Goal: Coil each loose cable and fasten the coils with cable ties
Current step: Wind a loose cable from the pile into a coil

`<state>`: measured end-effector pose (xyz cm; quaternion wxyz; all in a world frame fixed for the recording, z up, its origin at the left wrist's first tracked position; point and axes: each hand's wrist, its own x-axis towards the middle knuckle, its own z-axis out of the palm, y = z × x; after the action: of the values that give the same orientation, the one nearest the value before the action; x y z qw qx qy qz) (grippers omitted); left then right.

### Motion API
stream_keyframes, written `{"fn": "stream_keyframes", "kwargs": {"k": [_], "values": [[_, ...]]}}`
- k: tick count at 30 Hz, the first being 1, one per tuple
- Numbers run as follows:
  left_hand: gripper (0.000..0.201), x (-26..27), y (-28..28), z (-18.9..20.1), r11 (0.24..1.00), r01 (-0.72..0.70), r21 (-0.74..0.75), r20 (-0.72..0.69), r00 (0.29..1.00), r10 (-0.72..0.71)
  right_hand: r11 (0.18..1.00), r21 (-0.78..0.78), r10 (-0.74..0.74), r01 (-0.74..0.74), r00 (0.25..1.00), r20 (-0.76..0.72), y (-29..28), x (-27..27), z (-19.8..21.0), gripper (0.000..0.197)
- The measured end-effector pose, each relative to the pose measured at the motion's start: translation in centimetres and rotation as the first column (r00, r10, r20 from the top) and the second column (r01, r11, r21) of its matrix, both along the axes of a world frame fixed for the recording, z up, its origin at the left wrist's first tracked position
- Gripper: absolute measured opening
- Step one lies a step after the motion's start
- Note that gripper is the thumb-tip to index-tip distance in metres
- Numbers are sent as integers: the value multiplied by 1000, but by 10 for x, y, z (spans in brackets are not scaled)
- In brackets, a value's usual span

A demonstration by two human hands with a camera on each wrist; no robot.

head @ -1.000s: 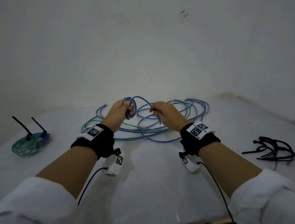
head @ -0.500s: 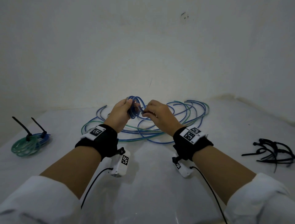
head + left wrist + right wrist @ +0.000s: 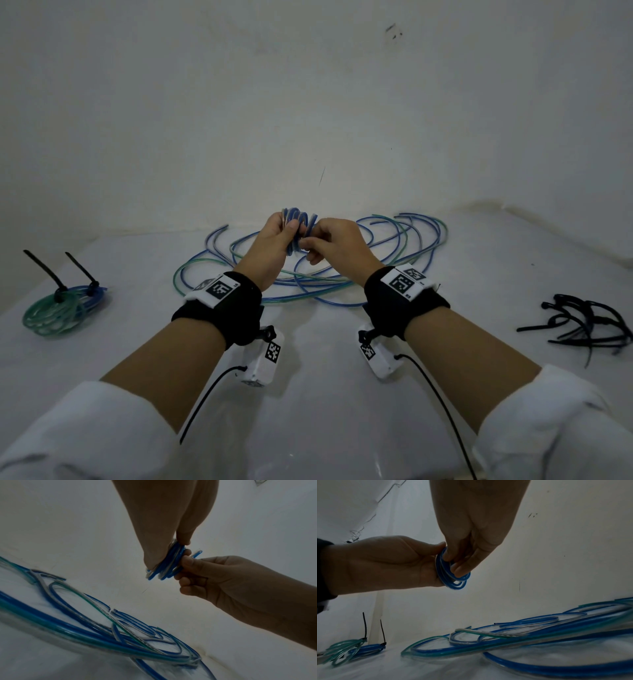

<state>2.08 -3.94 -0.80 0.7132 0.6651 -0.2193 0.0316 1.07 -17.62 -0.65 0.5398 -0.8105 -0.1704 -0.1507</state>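
I look down on a flat white table surface (image 3: pixel 308 394) with a faint sheen, running back to a plain off-white plaster wall (image 3: pixel 239 113). A few small dark specks (image 3: pixel 394 31) mark that wall high up, and a thin dark scratch (image 3: pixel 322 175) lower down. The light is dim and even.

Head view looking down, wrist views upward, sharing blue coil (image 3: pixel 298 224)

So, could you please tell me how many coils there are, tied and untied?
Tied coils: 2, green coil and blue coil
Untied coil: 1
Total: 3
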Motion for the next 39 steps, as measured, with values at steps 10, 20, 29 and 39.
{"fn": "stream_keyframes", "kwargs": {"k": [10, 20, 29, 39], "values": [[17, -1, 2, -1, 978, 72, 194, 5, 997, -74, 988, 150, 59, -42, 992, -113, -6, -5, -1, 21], [16, 2, 3, 0, 908, -44, 417, 99, 995, 3, 998, 11, 67, -66, 996, -66, -20, -2, 0, 15], [15, 10, 1, -1, 783, 6, 621, 153, 980, -129, 921, -370, 137, -121, 991, 15, -43, 8, 6, 38], [6, 5, -27, 6, 769, -28, 639, 210, 968, -140, 995, -78, 51, -60, 992, -117, -63, -6, 4, 15]]}}
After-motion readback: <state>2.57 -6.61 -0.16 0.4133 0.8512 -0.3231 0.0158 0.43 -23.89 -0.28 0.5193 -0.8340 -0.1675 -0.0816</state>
